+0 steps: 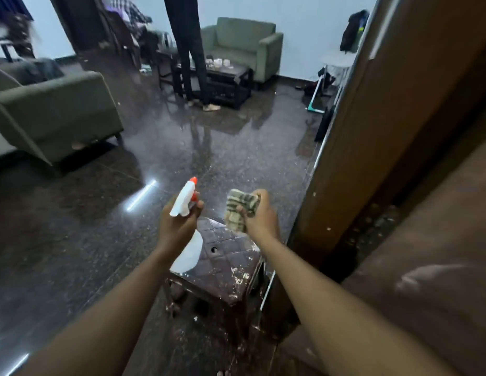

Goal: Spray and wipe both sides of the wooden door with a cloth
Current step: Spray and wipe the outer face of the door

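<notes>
My left hand [176, 221] grips a white spray bottle [186, 202] with an orange nozzle and trigger; its clear body hangs below the hand. My right hand [259, 215] holds a bunched striped cloth [240, 210], green and cream. Both hands are raised over a dark plastic stool [228, 264]. The brown wooden door [372, 137] stands on the right, seen edge-on, with its near face filling the right side of the view.
A person's legs [190, 50] stand by a dark coffee table [231, 77] across the glossy dark floor. Green armchairs stand at the left [54, 115] and at the back [244, 44]. A mop and dark items lie by the door's far side [320, 90].
</notes>
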